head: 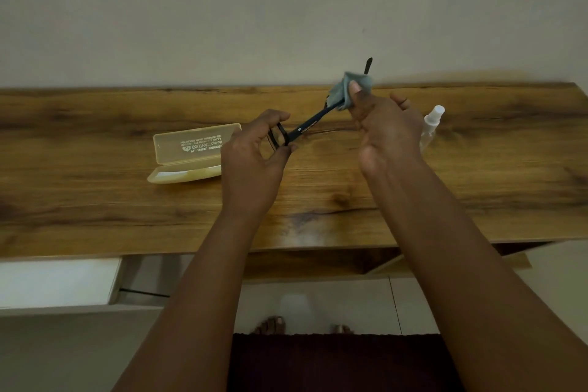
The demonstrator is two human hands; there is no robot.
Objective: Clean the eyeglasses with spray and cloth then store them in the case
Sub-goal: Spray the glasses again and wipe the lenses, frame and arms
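The eyeglasses [288, 135] are held above the wooden table [95, 200] near the middle of the view: the left hand [254, 156] pinches the front frame at its end, while the right hand [386, 127], at about two o'clock from it, pinches the blue-grey cloth [342, 89] around one extended temple arm. The pair looks light and thin, with lenses likely to smudge or scratch, so the frame rim and the temples are the sensible places to hold, never the glass; the cloth is soft and limp and folds around whatever it wipes. Counted: one pair of glasses, one cloth, one translucent case [191, 153] lying open at nine o'clock, one clear spray bottle [431, 126] at three o'clock.
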